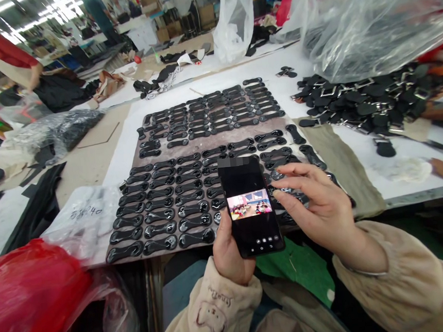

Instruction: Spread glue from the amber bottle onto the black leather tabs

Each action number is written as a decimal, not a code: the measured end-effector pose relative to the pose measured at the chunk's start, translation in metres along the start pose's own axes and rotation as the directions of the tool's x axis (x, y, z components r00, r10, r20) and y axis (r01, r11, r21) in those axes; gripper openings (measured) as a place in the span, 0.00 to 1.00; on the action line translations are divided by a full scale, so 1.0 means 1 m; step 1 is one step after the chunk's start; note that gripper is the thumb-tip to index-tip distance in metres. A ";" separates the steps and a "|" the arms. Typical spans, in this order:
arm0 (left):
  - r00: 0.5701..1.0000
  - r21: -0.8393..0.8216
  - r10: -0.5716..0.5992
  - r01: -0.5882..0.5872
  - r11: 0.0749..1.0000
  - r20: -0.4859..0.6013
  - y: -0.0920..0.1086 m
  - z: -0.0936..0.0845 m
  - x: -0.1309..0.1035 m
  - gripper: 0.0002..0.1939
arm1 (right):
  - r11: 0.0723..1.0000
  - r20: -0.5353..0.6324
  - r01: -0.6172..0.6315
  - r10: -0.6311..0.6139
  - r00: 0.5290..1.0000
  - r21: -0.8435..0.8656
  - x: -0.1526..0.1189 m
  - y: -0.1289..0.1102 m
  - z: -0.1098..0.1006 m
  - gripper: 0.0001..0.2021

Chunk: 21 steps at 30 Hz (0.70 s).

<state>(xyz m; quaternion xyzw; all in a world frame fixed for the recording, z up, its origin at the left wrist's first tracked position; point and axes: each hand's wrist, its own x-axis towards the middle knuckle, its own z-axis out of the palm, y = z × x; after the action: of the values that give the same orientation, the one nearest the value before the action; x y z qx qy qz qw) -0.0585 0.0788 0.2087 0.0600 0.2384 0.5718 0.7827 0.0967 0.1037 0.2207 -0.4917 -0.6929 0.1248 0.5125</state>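
Note:
A black smartphone (245, 177) is upright in my left hand (228, 248), its lit screen showing a small picture of a room with people. Beside the phone's right edge hovers my right hand (318, 204), thumb and fingers apart, with nothing visible between them. Behind the phone, rows of glossy black bone-shaped pieces (195, 221) cover a greyish-brown board (177, 150) on the white table. The phone and my right hand hide some of these pieces.
Black straps with metal buckles (355, 97) lie heaped at the right, below a large clear plastic bag (379, 23). Another clear bag (234, 20) stands farther back. Red plastic (27, 302) bulges at the lower left. A person in a red top (5, 48) leans over the table's far left.

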 end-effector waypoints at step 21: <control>0.998 0.066 0.029 -0.026 0.997 -0.051 0.001 -0.002 0.001 0.26 | 0.437 0.541 -0.717 0.470 0.697 0.543 -0.006 0.003 0.009 0.20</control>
<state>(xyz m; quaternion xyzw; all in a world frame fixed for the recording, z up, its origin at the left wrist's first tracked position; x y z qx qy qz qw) -0.0603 0.0799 0.2066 0.0741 0.2765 0.5757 0.7660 0.0911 0.1032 0.2109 -0.4355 -0.4333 0.6360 0.4670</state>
